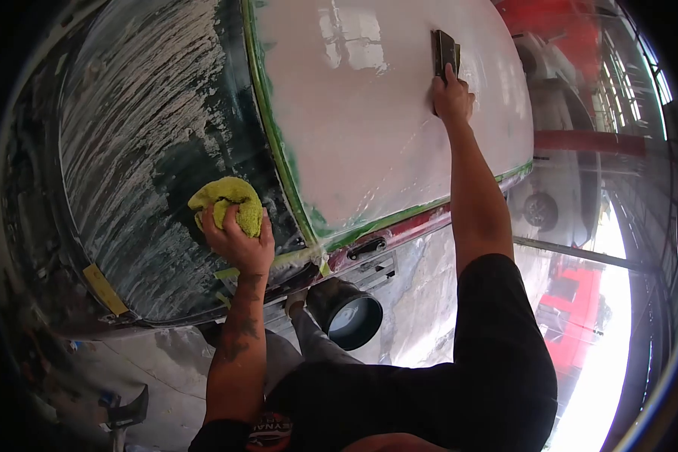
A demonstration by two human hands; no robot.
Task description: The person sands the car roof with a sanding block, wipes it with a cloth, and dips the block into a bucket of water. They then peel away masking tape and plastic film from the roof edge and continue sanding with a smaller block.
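My left hand [241,242] is wrapped round a crumpled yellow-green cloth [230,202], which rests on the dark windshield glass [181,162] streaked with whitish residue. At the upper right, my right hand [453,98] grips a dark flat sanding block [445,59] against the pale pinkish roof panel [354,128]. The roof is wet and shiny in places. Green masking tape [275,143] runs along the seam between glass and roof, and along the roof's lower edge.
A dark bucket [354,320] stands on the floor below the car's edge, close to my legs. Yellow tape [105,289] sticks to the windshield's lower left corner. Another vehicle [565,181] is at the right, past a metal bar [580,253].
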